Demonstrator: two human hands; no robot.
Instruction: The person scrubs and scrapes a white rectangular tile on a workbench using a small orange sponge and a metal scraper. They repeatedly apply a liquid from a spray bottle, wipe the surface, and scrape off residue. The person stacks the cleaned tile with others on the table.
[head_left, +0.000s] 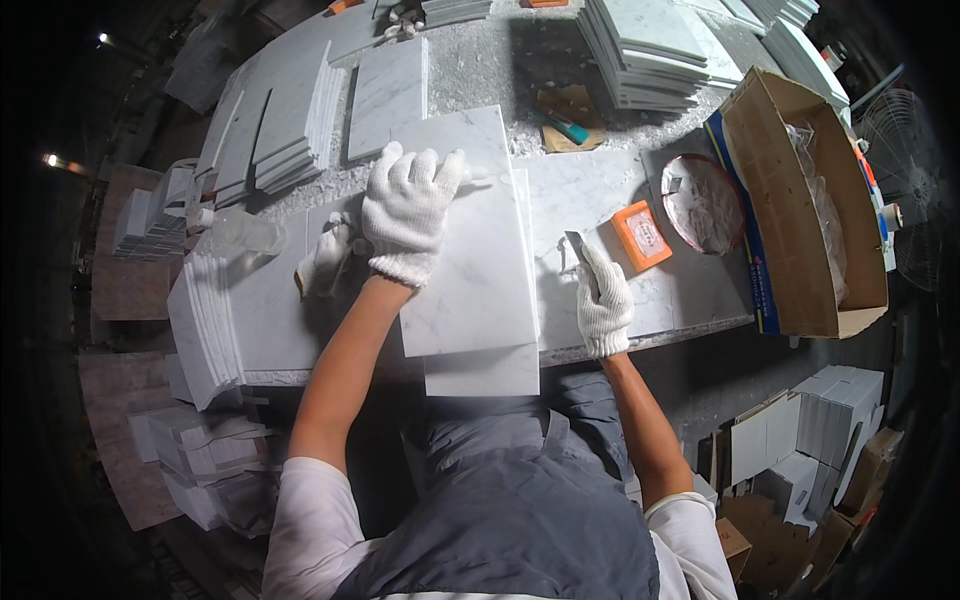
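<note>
My left hand (408, 205), in a white knitted glove, lies palm down on a pale grey-veined marble tile (465, 270), its fingers spread. A small translucent object (472, 176) shows beside its fingertips; its kind is unclear. Below this tile, another tile (482, 372) juts past the table's near edge. My right hand (606, 310), gloved too, is closed on a flat metal scraper (577, 246) whose blade points up and away, just right of the tiles. An orange block with a pale label (642, 236) lies beyond that hand.
A round dish of white paste (702, 204) and an open cardboard box (850, 250) stand to the right. Tile stacks (640, 50) line the far side, with more tiles (205, 330) at the left. A clear jar (250, 232) and crumpled gloves (328, 258) lie left of my hand.
</note>
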